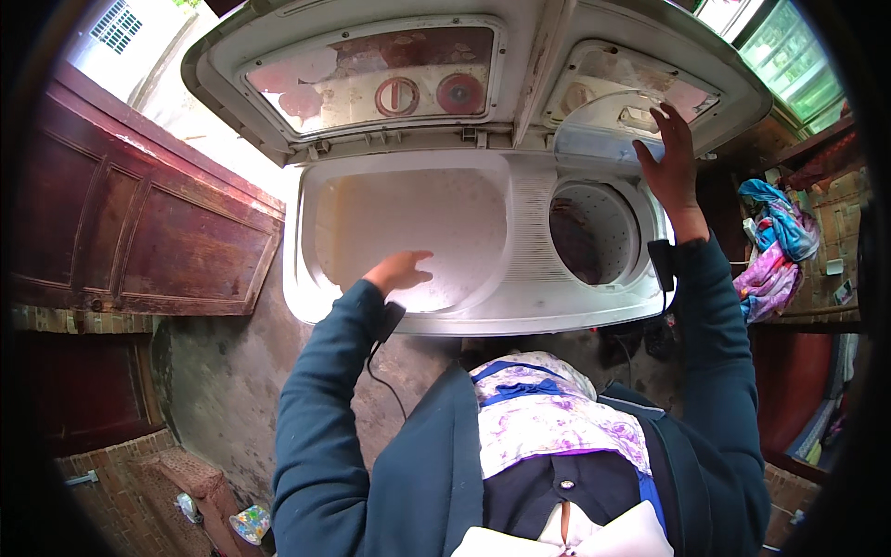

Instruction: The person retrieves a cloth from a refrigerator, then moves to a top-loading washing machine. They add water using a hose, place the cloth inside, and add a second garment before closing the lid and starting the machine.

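Observation:
A white twin-tub washing machine [480, 324] stands before me with both its lids [518, 69] raised. My left hand [401, 271] is over the wash tub [418, 216], fingers apart, holding nothing. My right hand [672, 157] is raised at the clear plastic inner cover [592, 132] of the spin tub, with thumb and fingers apart; whether the fingertips touch the cover cannot be told. That cover is tilted up against the right lid. Dark cloth [574, 240] lies inside the round spin tub [619, 233]. Nothing is seen in the wash tub.
A dark red wooden door [146, 216] stands at left. Blue and pink cloths [776, 244] hang at right by a brick wall. A concrete floor [230, 390] shows below, with a flowered bin [250, 523] at lower left. Thin cables run from black devices at both wrists.

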Demonstrator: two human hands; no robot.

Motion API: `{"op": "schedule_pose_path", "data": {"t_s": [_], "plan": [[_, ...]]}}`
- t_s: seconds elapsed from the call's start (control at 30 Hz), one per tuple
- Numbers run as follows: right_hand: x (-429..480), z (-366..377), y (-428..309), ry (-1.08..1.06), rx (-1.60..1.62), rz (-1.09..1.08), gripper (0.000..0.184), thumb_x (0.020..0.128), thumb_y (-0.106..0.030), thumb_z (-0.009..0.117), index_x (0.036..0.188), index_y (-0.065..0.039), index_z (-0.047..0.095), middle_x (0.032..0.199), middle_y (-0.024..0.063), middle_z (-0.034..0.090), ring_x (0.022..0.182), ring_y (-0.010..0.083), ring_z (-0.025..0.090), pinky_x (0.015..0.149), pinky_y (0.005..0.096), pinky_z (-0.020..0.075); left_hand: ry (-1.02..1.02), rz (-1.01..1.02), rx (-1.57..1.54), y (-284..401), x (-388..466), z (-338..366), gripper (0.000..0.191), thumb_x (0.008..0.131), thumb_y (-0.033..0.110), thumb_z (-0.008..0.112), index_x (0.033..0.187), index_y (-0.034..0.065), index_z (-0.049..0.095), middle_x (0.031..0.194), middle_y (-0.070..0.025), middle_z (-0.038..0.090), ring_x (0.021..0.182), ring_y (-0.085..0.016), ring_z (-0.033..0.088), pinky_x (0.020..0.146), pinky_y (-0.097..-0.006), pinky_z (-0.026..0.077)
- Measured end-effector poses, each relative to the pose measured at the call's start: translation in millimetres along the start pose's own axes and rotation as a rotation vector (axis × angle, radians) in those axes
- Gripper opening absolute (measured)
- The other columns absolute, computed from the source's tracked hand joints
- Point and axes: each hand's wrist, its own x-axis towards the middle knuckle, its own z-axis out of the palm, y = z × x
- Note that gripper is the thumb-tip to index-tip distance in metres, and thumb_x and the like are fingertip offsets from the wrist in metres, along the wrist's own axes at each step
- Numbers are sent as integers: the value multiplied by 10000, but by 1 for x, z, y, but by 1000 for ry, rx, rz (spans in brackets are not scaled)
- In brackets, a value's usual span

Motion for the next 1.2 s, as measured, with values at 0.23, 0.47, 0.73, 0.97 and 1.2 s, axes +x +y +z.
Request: {"op": "schedule_pose_path", "data": {"t_s": [0.23,0.47,0.73,0.97,1.2], "plan": [[-62,-66,-6,-173,-6,149,373,789,-84,706,1144,-25,607,1231,155,587,1147,340,560,975,393,452,-528,-309,-177,13,85,-21,996,754,462,715,1542,200,164,1409,-206,473,1042,-357,632,912,-395,494],[-196,-139,11,-354,-73,534,257,826,-74,685,1058,7,614,1124,162,625,1082,322,597,951,372,462,-460,-195,162,8,159,10,1144,682,534,762,1544,161,108,1519,-235,286,1238,-389,506,959,-412,460],[-354,-220,-27,-554,-216,1077,206,793,-70,694,974,12,637,936,131,641,865,259,629,796,338,501,-541,-124,199,-20,209,50,829,649,493,753,1292,8,558,1337,-218,541,1249,-341,503,1044,-353,390],[-366,-213,-49,-565,-147,1197,213,779,-89,703,960,12,651,853,115,640,797,222,630,747,315,501,-841,-148,414,-6,202,63,685,709,499,653,1252,83,621,1321,-160,575,1215,-297,548,1017,-350,420],[-248,-143,-45,-488,325,1245,205,830,-83,684,1006,19,658,867,96,692,787,131,647,712,276,522,-885,-77,406,40,176,3,690,767,539,646,1257,55,614,1263,-181,610,1162,-337,571,992,-381,417]]}}
